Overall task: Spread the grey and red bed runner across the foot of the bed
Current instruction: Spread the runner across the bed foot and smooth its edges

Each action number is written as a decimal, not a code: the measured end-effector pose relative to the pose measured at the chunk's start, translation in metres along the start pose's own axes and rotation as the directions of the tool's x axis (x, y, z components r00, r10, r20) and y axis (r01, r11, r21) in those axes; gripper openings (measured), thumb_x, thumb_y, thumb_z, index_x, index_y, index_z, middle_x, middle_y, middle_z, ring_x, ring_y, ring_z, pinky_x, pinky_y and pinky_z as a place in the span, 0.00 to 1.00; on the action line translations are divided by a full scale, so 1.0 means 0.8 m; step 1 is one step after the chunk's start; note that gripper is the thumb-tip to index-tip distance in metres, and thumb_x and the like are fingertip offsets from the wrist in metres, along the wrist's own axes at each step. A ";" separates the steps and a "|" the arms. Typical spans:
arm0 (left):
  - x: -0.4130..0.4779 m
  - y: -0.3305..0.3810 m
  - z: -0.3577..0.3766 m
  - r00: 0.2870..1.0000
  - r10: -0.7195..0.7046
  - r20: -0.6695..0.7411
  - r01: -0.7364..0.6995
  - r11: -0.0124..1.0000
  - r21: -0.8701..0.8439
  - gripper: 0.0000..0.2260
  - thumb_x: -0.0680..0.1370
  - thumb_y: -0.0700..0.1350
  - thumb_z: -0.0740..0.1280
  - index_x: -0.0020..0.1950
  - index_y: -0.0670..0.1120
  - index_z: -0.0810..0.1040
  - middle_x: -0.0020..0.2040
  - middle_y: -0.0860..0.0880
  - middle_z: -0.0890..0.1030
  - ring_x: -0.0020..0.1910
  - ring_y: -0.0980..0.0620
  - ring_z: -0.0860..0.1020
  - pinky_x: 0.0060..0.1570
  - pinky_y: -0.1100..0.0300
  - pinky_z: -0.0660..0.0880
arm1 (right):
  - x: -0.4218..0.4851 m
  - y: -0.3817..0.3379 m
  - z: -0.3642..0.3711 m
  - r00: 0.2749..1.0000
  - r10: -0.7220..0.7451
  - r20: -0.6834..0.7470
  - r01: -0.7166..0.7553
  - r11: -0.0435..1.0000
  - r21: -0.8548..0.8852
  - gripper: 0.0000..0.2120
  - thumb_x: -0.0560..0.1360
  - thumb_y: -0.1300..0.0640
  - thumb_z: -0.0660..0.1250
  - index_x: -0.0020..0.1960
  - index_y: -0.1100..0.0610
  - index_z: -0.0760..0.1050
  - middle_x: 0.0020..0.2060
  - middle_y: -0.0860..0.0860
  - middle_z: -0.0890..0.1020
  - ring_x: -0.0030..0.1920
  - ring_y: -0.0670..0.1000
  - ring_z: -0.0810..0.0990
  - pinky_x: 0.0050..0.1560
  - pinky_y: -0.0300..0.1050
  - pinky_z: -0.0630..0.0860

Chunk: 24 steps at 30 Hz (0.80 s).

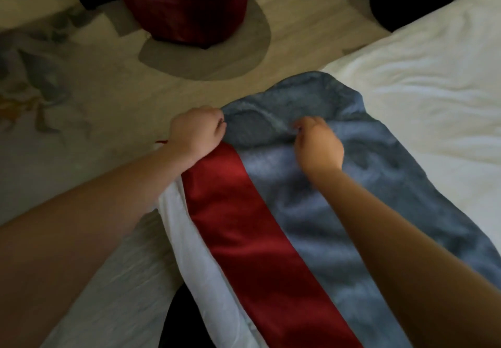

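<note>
Forearms come in low from both sides, and between them the bed runner (311, 225) lies along the near edge of the bed (433, 90), its long axis running from the bottom of the view up and away to the left. Grey plush takes the inboard side, the red satin band (244, 225) the outboard side, with a strip of white sheet (173, 212) hanging beside it. At the far end the grey cloth is doubled back on itself in a rumpled fold, and that's where both hands are working. Left hand (196, 132) sits at the outer edge where the red band ends, fingers curled tight and clamped on the runner's edge. Right hand (318, 147) is just inboard on the crest of the fold, fingers bent down and seemingly pinching the grey plush, though it's a little blurred. My read: the fold has to be flipped onward, away from the body, along the runner's length. Plenty of bare white cover to the right; to the left the bed drops off to patterned carpet (95, 103), with a red velvet stool (179, 3) well apart beyond
</note>
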<state>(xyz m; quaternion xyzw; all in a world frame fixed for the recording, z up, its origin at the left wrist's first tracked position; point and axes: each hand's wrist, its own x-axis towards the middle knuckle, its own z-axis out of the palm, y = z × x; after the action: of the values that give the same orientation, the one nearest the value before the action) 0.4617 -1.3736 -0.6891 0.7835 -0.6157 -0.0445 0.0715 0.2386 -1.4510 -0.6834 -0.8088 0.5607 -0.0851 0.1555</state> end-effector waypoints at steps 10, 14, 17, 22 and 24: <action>0.079 0.061 0.034 0.936 0.154 0.318 -0.166 0.986 0.010 0.16 0.76 0.45 0.68 0.30 0.46 0.68 0.33 0.46 0.76 0.39 0.44 0.79 0.31 0.57 0.66 | 0.097 0.037 0.024 0.980 0.121 0.158 -0.071 0.954 -0.292 0.12 0.77 0.54 0.65 0.57 0.58 0.77 0.54 0.60 0.77 0.51 0.62 0.77 0.42 0.47 0.70; 0.097 0.039 0.036 0.922 0.255 0.291 -0.263 0.965 -0.011 0.07 0.78 0.47 0.66 0.44 0.45 0.76 0.42 0.47 0.80 0.42 0.46 0.79 0.33 0.57 0.64 | 0.120 0.031 0.033 0.982 0.142 0.123 -0.101 0.951 -0.293 0.09 0.78 0.60 0.60 0.50 0.60 0.79 0.45 0.59 0.79 0.44 0.61 0.79 0.37 0.47 0.68; 0.120 0.017 0.033 0.928 0.283 0.244 -0.288 0.958 -0.017 0.05 0.78 0.45 0.65 0.44 0.45 0.76 0.43 0.47 0.79 0.42 0.46 0.78 0.34 0.57 0.62 | 0.151 0.019 0.030 0.988 0.129 0.089 -0.101 0.959 -0.266 0.08 0.77 0.61 0.60 0.50 0.60 0.77 0.46 0.59 0.79 0.44 0.60 0.78 0.36 0.47 0.67; 0.149 -0.023 0.028 0.952 0.165 0.256 -0.147 0.985 -0.090 0.06 0.76 0.47 0.67 0.42 0.46 0.80 0.39 0.49 0.81 0.38 0.48 0.79 0.36 0.55 0.75 | 0.199 0.000 0.023 0.993 0.118 -0.030 -0.121 0.986 -0.116 0.09 0.77 0.56 0.59 0.49 0.56 0.78 0.46 0.55 0.79 0.46 0.58 0.78 0.38 0.45 0.65; 0.156 -0.029 0.031 0.895 0.176 0.409 -0.140 0.983 -0.116 0.08 0.75 0.47 0.65 0.41 0.45 0.82 0.39 0.48 0.83 0.38 0.48 0.80 0.40 0.52 0.79 | 0.204 0.002 0.025 0.986 0.138 0.091 -0.128 0.986 -0.108 0.10 0.78 0.54 0.58 0.50 0.55 0.78 0.43 0.55 0.79 0.45 0.58 0.78 0.40 0.46 0.68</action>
<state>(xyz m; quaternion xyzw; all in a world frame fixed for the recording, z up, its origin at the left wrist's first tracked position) 0.5095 -1.4912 -0.7154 0.6995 -0.6758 -0.2309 -0.0256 0.3015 -1.6005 -0.7087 -0.7797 0.6087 -0.0062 0.1468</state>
